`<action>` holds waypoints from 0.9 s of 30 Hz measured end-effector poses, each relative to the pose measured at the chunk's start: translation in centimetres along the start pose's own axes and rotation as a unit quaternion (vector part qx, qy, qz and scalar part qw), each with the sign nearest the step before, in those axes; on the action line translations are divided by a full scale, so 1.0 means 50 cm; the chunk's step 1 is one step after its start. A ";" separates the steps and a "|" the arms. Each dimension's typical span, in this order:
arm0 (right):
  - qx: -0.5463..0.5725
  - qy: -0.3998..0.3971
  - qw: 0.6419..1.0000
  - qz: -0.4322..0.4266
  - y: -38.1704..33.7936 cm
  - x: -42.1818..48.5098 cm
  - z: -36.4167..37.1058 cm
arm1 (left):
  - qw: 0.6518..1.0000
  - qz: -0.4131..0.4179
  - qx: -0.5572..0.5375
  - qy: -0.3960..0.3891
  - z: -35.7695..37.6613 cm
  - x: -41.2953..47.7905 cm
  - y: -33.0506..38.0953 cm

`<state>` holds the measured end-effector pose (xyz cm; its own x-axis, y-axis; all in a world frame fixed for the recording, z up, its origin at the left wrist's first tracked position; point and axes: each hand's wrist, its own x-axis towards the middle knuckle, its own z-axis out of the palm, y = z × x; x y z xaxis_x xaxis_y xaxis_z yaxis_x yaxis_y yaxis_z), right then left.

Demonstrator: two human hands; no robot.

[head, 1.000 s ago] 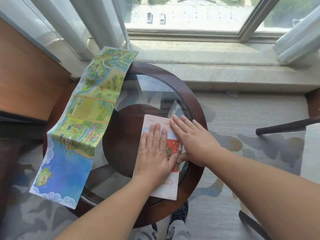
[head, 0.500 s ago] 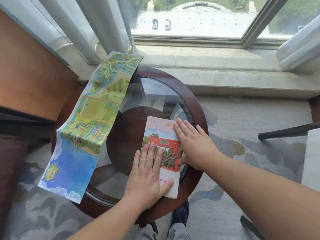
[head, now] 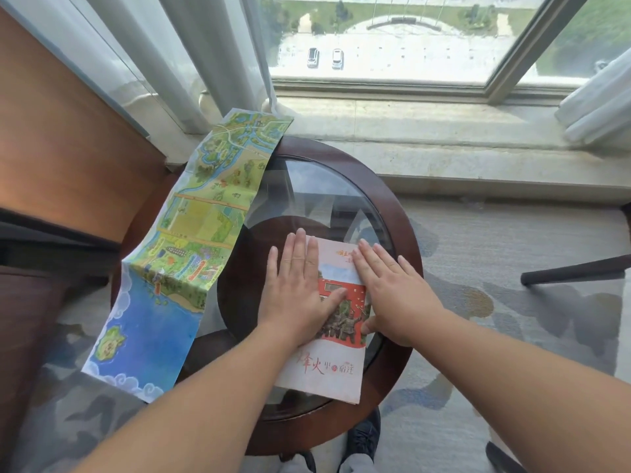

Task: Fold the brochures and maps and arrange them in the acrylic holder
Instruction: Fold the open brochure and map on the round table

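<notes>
Folded red-and-white paper brochure (head: 326, 367) lay lower centre on round glass-topped wooden table (head: 404, 233) | my left hand (head: 297, 285) and right hand (head: 392, 295) pressed it flat, fingers straight | light, thin, probably slippery on glass; best pinched at its edge.

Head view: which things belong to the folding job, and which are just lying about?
Job:
- brochure, folded, pressed flat under the left hand and right hand
- map, unfolded, at the left
- acrylic holder: not in view

Lying about:
- table, only the work surface
- curtains
- chair arm
- shoes
</notes>
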<state>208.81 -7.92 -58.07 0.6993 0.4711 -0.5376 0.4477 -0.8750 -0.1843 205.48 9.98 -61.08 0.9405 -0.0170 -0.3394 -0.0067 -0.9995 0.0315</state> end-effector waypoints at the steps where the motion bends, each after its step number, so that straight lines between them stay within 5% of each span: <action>1: 0.001 -0.002 1.000 0.002 -0.001 -0.001 -0.002 | 1.000 0.008 0.006 -0.004 0.004 -0.009 -0.005; 17: -0.017 -0.042 0.999 0.021 -0.025 -0.007 -0.027 | 0.995 0.045 0.032 -0.079 0.039 -0.171 -0.059; 22: -0.012 -0.007 0.999 0.035 -0.079 0.006 -0.072 | 0.997 -0.001 -0.075 0.024 -0.032 -0.151 -0.093; 27: 0.041 0.059 0.996 -0.052 -0.198 0.039 -0.116 | 0.989 -0.099 -0.071 0.084 -0.089 -0.142 -0.236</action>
<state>208.97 2.28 -52.51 0.7141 0.5656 -0.4125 0.4775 -0.8244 -0.3039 200.40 22.04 -54.85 0.9618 0.1957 -0.1916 0.2201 -0.9686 0.1154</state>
